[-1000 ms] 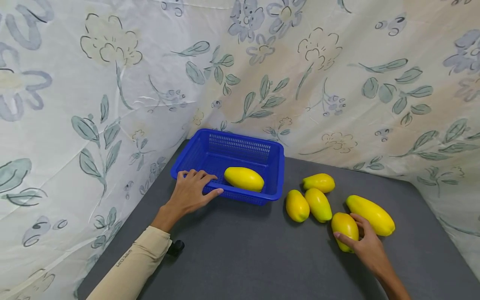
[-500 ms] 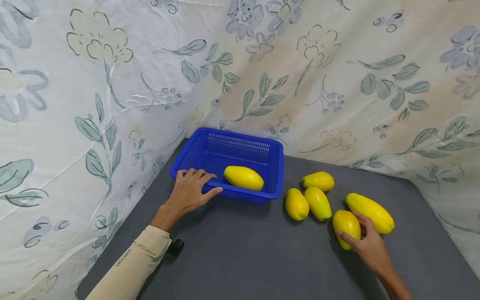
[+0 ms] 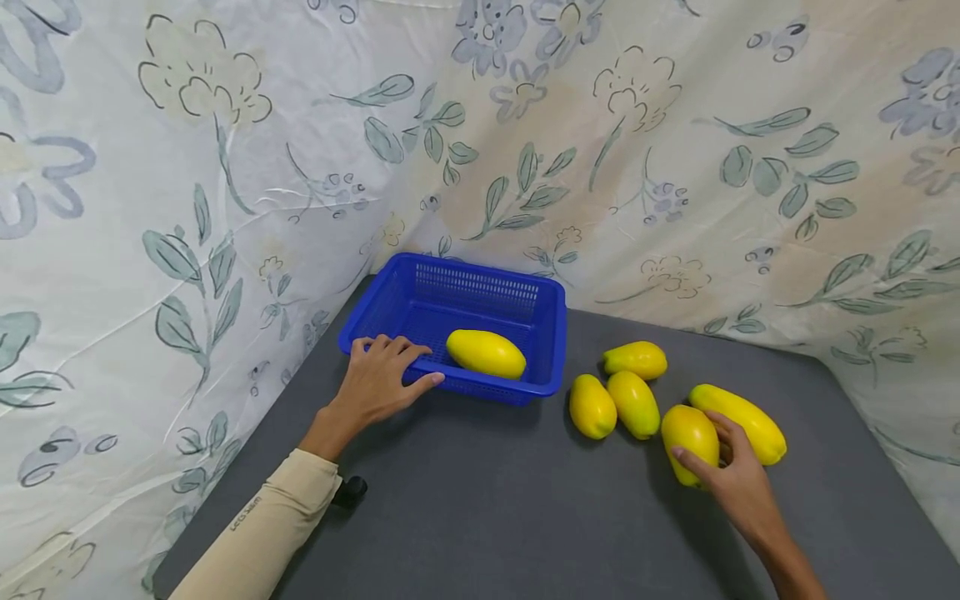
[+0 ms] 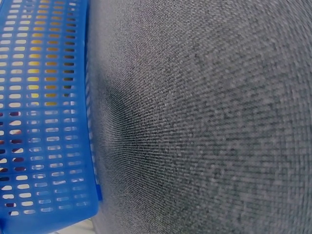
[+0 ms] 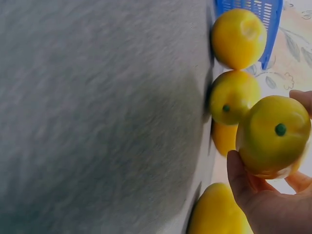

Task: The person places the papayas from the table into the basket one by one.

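Note:
In the head view my left hand (image 3: 381, 375) rests over the near rim of a blue plastic basket (image 3: 487, 273), with fingers bent inside it. Through the slots in the left wrist view, parts of those fingers show behind the basket wall (image 4: 51, 146). One yellow papaya (image 3: 486, 353) lies inside the basket. My right hand (image 3: 742, 483) grips another yellow papaya (image 3: 688, 443) between thumb and fingers. The right wrist view shows this held papaya (image 5: 274, 136) raised off the table, its green stem spot facing the camera.
Right of the basket three smaller papayas (image 3: 633, 404) lie close together on the grey table (image 3: 510, 500). A longer papaya (image 3: 742, 423) lies just beyond my right hand. A small black object (image 3: 351, 492) is by the left sleeve. Floral cloth (image 3: 637, 167) hangs behind and at left.
My right hand has lifted its papaya slightly and moved it a little away from me. The left hand stays on the basket rim.

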`<state>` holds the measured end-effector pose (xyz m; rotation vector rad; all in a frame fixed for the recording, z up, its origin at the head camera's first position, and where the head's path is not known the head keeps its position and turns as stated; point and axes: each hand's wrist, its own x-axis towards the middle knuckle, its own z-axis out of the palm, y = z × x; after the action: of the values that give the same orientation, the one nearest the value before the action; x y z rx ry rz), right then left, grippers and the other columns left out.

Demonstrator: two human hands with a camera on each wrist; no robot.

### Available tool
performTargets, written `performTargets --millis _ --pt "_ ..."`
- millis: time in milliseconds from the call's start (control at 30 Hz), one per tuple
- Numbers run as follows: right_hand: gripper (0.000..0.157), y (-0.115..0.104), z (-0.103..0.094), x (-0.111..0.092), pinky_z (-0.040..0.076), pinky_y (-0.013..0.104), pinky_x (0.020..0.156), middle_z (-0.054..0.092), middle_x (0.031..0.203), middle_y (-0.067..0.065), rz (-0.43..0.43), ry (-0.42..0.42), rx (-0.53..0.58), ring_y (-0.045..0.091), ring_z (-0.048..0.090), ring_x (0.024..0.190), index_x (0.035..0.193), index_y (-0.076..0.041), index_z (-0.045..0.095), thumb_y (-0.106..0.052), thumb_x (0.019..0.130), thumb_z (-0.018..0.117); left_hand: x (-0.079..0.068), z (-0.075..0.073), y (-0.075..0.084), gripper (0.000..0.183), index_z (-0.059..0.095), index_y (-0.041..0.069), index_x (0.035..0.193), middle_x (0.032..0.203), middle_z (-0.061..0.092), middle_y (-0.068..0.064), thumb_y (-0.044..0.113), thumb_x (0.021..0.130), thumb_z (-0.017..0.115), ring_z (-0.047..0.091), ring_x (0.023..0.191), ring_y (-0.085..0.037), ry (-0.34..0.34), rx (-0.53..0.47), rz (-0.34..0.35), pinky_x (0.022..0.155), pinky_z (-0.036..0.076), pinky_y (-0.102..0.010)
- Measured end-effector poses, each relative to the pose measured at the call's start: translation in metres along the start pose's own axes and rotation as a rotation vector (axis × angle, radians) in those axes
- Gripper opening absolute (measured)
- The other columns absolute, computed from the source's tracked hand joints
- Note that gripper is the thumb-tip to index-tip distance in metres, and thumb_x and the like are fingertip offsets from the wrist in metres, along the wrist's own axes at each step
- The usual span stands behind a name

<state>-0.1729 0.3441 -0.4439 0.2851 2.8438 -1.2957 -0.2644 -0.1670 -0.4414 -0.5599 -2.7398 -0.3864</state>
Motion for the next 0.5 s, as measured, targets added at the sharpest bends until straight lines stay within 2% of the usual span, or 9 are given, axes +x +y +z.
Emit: performTargets --millis 333,500 --pt "0.098 -0.024 0.008 0.003 0.049 0.013 0.078 0.029 0.165 0.032 -0.076 -0.042 0.123 0.045 0.044 0.139 0.171 -0.01 0.01 -0.046 0.102 0.07 0.001 0.002 0.0 0.061 0.07 0.02 0.14 0.131 0.068 -0.012 0.064 0.099 0.061 0.058 0.12 -0.038 0.009 -0.009 0.005 0.106 0.033 -0.068" --pt "0.089 -0.04 0.018 0.003 0.049 0.011 0.084 0.033 0.163 0.028 -0.149 -0.042 0.162 0.039 0.046 0.139 0.169 -0.012 0.015 -0.04 0.104 0.069 0.0 0.003 0.0 0.061 0.07 0.02 0.14 0.131 0.068 -0.012 0.064 0.098 0.061 0.058 0.119 -0.038 0.017 -0.01 0.005 0.106 0.033 -0.068"
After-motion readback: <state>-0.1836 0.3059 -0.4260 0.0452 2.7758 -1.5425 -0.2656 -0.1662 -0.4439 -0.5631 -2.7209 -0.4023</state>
